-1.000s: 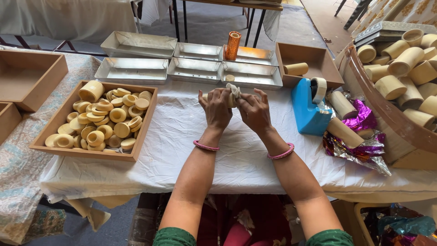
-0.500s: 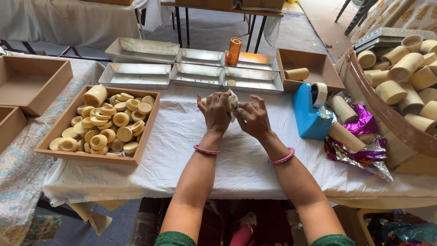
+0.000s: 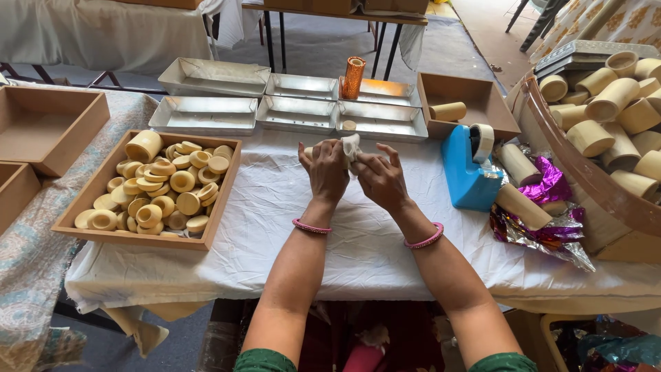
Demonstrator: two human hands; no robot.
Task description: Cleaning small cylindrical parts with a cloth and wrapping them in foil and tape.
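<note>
My left hand [image 3: 326,171] and my right hand [image 3: 380,180] meet above the white-covered table [image 3: 358,248], both closed on one small cream cylinder wrapped in a white cloth [image 3: 351,146]. The cloth sticks out between the fingers; most of the cylinder is hidden by my hands. Each wrist has a pink bangle. To the left lies a brown tray [image 3: 93,231] filled with several cream round lids and caps [image 3: 169,189].
A blue tape dispenser [image 3: 468,172] stands just right of my hands, with cream tubes [image 3: 522,205] and purple foil [image 3: 551,186] beyond. Silver trays [image 3: 296,114] and an orange tube [image 3: 353,77] line the back. A basket of cream cylinders [image 3: 606,110] sits at right, brown boxes [image 3: 41,131] at left.
My hands stay together over the table, the fingers shifting slightly on the cloth-wrapped piece. The camera view has drifted a little.
</note>
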